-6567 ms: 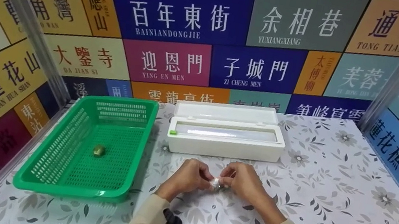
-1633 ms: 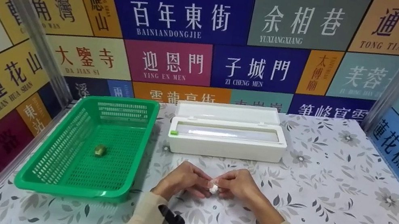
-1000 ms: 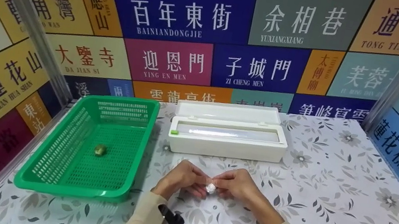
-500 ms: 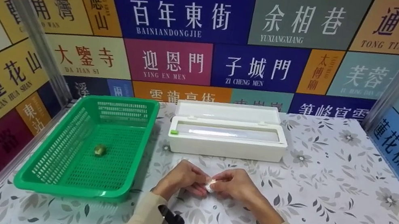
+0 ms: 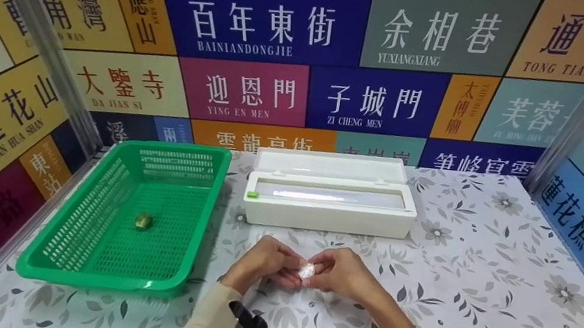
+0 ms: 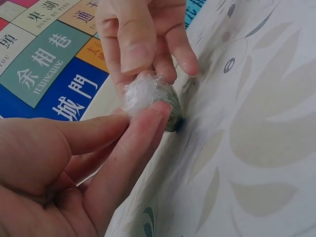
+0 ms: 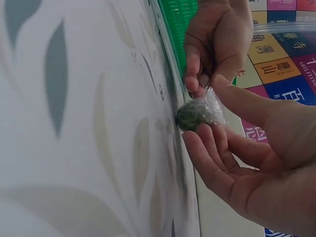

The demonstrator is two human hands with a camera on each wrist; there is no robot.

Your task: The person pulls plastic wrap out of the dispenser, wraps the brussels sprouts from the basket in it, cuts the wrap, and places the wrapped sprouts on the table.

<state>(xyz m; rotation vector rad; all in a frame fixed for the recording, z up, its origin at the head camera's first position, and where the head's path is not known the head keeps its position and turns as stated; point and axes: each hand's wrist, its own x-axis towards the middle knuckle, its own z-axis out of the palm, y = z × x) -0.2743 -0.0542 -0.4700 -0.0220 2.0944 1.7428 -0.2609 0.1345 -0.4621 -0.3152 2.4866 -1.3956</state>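
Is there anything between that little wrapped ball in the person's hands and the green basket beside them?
Nothing visible. The left hand and right hand pinch the film-wrapped green ball low over the table. Only bare floral surface lies between it and the green basket to its left. The white film dispenser stands behind, off that line.

The head view looks down from above at the worktop [image 5: 485,294]; both wrist views are very close, sharing the wrapped ball [image 6: 150,96].

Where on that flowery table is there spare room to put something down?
The right side of the table, between the white box and the right wall, is bare. Most of the green basket floor is free around one small green ball. Both hands crowd the strip before the box.
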